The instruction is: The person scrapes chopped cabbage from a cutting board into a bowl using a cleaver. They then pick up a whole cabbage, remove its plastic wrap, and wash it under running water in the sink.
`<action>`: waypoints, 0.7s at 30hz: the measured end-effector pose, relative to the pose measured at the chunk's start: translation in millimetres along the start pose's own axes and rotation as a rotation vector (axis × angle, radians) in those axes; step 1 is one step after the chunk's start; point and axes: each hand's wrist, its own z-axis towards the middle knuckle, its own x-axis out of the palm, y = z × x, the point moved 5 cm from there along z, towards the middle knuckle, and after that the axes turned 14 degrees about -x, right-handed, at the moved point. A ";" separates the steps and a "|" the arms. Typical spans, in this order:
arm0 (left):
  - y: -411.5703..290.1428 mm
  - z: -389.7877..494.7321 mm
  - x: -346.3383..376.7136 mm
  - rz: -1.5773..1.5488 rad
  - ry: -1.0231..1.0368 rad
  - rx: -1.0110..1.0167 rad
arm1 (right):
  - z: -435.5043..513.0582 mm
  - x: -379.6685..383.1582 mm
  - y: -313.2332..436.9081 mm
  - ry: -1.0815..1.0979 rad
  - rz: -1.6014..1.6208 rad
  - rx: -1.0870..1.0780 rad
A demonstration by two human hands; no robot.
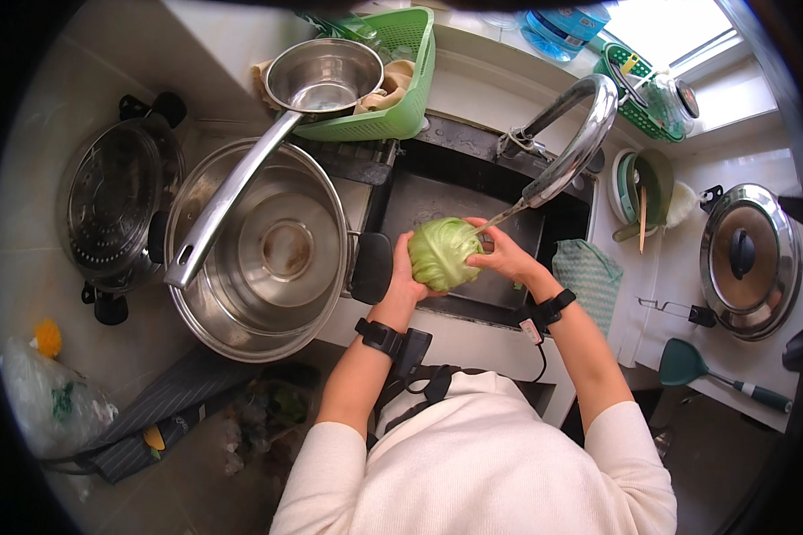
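A head of green cabbage or lettuce (443,254) is held between both my hands above the dark sink basin (421,194). My left hand (407,271) cups its left side and underside. On its right side, the fingers and thumb of my right hand (502,253) grip it near the top. Water runs from the curved chrome faucet (575,147) onto the head beside my right fingers. A small green leaf scrap (517,285) lies in the basin. Both wrists wear black straps.
Left of the sink stand a large steel pot (334,267) and a long-handled saucepan (324,77) by a green plastic basket (408,100). To the right are a patterned cloth (585,277), stacked bowls (649,187), a pot lid (749,261) and a green spatula (682,363).
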 end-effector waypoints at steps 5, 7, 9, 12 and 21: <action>-1.3 9.4 2.0 0.087 -0.009 -0.023 | -11.9 -22.3 -5.4 0.005 0.085 0.000; -3.0 18.6 5.9 0.099 -0.001 -0.020 | -18.4 -28.4 -11.1 -0.087 0.261 0.073; -10.3 30.3 16.2 0.224 -0.005 0.229 | -23.6 -26.1 -19.6 -0.101 0.226 0.174; -19.0 48.5 23.8 0.428 -0.146 0.470 | -29.8 -18.6 -30.3 -0.158 0.265 0.267; -28.5 65.0 9.0 0.428 -0.247 0.628 | -43.7 -8.3 -42.2 -0.345 0.651 0.202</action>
